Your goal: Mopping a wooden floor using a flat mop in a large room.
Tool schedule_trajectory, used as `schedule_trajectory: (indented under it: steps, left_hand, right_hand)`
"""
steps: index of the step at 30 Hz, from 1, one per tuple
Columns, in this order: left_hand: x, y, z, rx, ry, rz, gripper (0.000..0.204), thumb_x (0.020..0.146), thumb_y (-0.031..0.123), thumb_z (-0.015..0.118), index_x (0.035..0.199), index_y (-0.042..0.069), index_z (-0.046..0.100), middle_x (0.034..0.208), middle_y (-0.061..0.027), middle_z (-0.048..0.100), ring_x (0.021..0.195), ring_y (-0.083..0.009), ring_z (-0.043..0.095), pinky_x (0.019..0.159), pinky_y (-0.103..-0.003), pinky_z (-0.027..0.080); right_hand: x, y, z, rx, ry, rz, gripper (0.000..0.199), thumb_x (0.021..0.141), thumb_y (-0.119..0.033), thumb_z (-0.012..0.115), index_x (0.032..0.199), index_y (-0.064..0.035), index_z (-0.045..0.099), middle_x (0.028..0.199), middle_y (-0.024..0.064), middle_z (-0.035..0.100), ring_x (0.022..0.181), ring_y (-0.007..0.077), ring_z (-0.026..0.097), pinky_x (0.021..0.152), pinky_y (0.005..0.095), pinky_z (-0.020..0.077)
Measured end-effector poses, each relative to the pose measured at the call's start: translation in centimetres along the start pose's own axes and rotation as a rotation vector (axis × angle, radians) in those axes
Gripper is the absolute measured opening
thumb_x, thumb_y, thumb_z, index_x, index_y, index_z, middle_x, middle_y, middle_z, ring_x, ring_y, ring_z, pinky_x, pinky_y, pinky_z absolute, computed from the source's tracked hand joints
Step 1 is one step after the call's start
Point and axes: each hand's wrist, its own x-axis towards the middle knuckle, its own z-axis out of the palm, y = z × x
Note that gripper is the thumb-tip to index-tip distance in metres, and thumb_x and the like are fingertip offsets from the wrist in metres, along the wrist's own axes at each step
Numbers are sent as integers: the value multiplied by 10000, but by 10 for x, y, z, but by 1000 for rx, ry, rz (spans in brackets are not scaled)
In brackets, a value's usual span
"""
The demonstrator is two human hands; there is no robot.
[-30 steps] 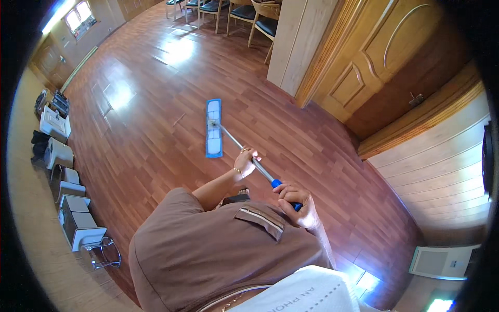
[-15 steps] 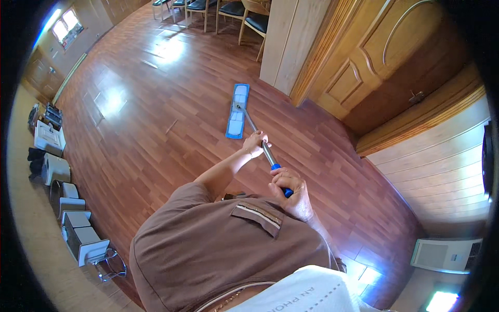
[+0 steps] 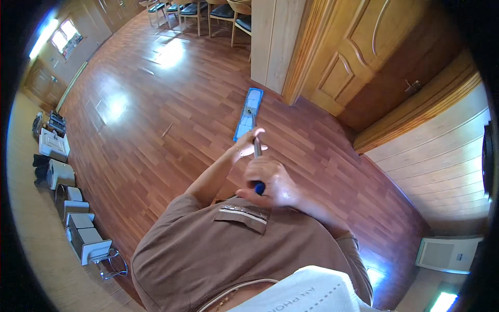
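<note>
I hold a flat mop with both hands. Its blue rectangular head [image 3: 248,114] lies flat on the reddish wooden floor [image 3: 156,135], close to a light wooden pillar [image 3: 270,44]. My left hand [image 3: 247,148] grips the metal handle [image 3: 257,147] farther down the shaft. My right hand [image 3: 270,179] closes around the blue grip at the handle's top end, just in front of my chest. My brown shirt fills the lower middle of the view.
A panelled wooden door [image 3: 364,47] stands right of the pillar. Chairs [image 3: 218,10] line the far end. White boxes and dark bags [image 3: 62,177] run along the left wall. A white vent unit [image 3: 447,255] sits low on the right wall.
The mop head has slid forward and to the right across the floor, toward the pillar. My hands followed it, and my view turned the same way.
</note>
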Motion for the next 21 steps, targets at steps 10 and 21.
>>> schedule_trajectory:
  steps: [10, 21]
  left_hand:
    - [-110, 238, -98, -500, 458, 53, 547, 882, 360, 631, 1245, -30, 507, 1280, -145, 548, 1217, -267, 495, 1021, -389, 378]
    - [-155, 250, -118, 330, 749, -136, 151, 831, 59, 700, 969, 24, 652, 911, -88, 696, 809, -180, 648, 728, -299, 503]
  right_hand:
    - [18, 103, 35, 106, -135, -7, 239, 747, -270, 753, 782, -86, 605, 746, 92, 600, 711, 316, 579, 645, 405, 448]
    - [58, 185, 113, 137, -508, 66, 230, 744, -247, 703, 772, -54, 581, 742, 154, 613, 731, 356, 614, 628, 439, 460]
